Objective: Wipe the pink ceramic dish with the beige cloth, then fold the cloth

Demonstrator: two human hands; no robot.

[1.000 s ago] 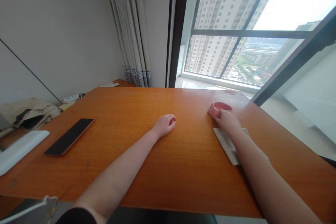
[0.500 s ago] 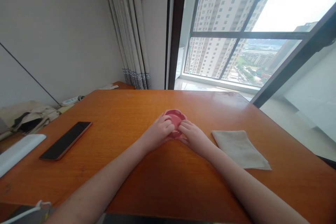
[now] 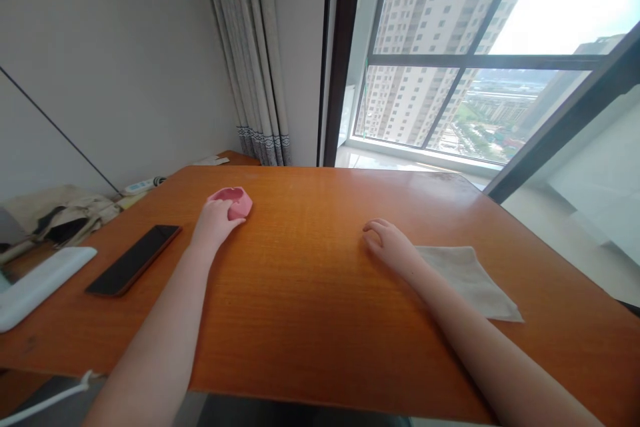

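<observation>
On the wooden table (image 3: 300, 327), a beige folded cloth (image 3: 467, 277) lies right, a dark-screened smartphone (image 3: 135, 260) left, the right hand (image 3: 390, 245) rests near the cloth, fingers loosely parted, and the left hand (image 3: 214, 221) grips a pink bowl (image 3: 243, 204) beyond the smartphone.

1. Left hand (image 3: 214, 221): pinching the near side of the pink dish (image 3: 243, 203), fingers over the rim, thumb outside.
2. Left forearm (image 3: 173, 307): outstretched, nearer the person than the dish.
3. Right hand (image 3: 395, 250): well right of the dish, fingers loosely curled.
4. Right forearm (image 3: 465, 310): slanting leftward toward the dish's side.
</observation>
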